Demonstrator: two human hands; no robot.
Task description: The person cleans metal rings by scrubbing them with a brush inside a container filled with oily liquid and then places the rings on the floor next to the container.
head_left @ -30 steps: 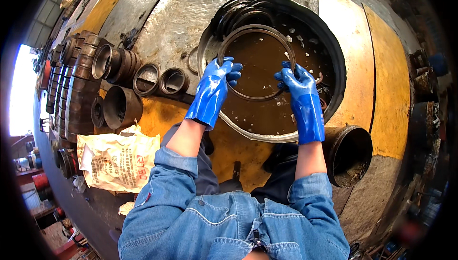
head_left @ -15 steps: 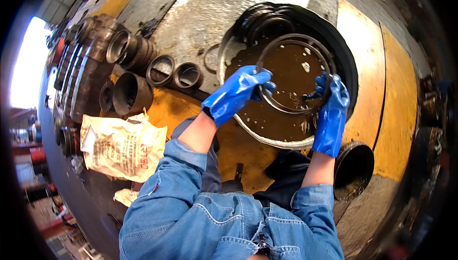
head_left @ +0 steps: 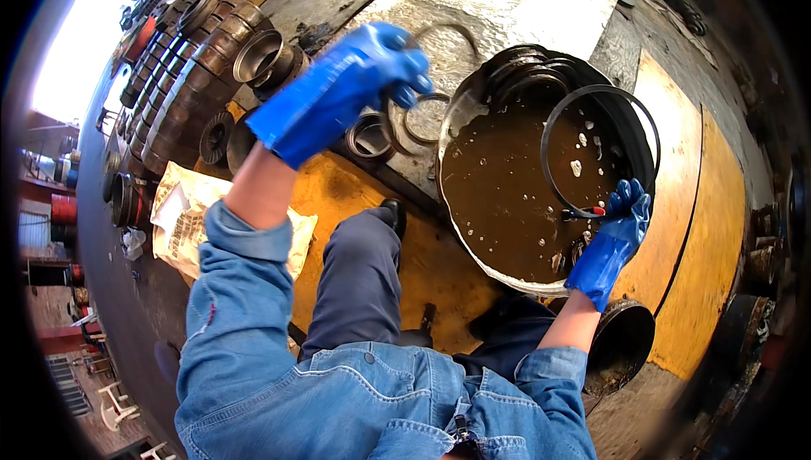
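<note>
My left hand (head_left: 342, 92), in a blue rubber glove, is raised left of a round tub (head_left: 457, 236). Its fingers are closed on a thin metal ring (head_left: 457, 27), partly hidden behind the glove and blurred. My gloved right hand (head_left: 615, 236) grips another thin dark ring (head_left: 546, 152) by its near edge, tilted above the tub's right side. By those fingers is a small dark piece with a red part (head_left: 599, 211), its kind unclear. Brown liquid (head_left: 507, 190) with pale froth fills much of the tub. Several dark rings (head_left: 536, 71) lean at its far wall.
On the floor left of the tub lie a thin ring (head_left: 409, 126) and a short metal sleeve (head_left: 369, 141). Stacked ribbed metal parts (head_left: 198, 80) stand farther left, near a torn paper sack (head_left: 182, 215). A wide cylinder (head_left: 625, 342) lies at the tub's near right.
Both hands held ringwork together over the tub. Now my left hand has moved up and left with one ring, while my right hand keeps another over the tub. The view has shifted.
</note>
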